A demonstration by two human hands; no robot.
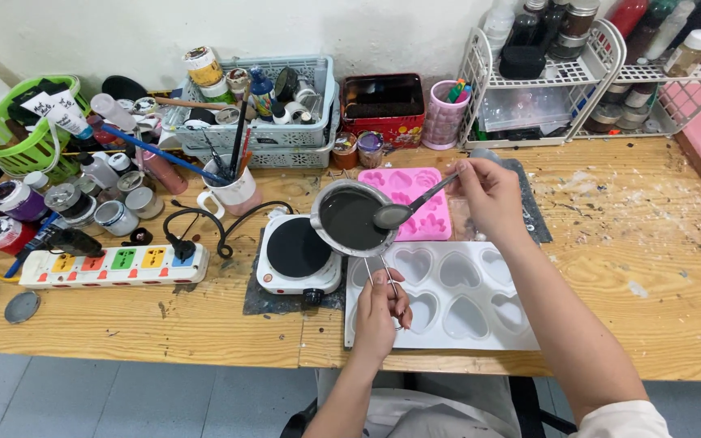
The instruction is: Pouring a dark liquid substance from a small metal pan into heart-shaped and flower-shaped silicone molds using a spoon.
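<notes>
Nearest us, our left hand (pixel 379 312) is gripping, fingers closed, the wire handle of a small metal pot (pixel 352 217) of dark liquid, holding it above the white heart mould (pixel 448 296) on the counter (pixel 204 312), beside the hot plate (pixel 298 253). Rightward, our right hand (pixel 488 193) is pinching a spoon (pixel 406 208) whose bowl is hanging at the pot's rim, over the pink mould (pixel 415 199).

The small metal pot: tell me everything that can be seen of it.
The small metal pot is round, shiny steel by its look, with a thin wire handle running toward the person. It holds a dark grey liquid that nearly fills it. The left hand grips the handle and holds the pot above the edge of the white heart mould, beside the small white hotplate. The bowl of a metal spoon, held by the right hand, lies over its rim.
</notes>
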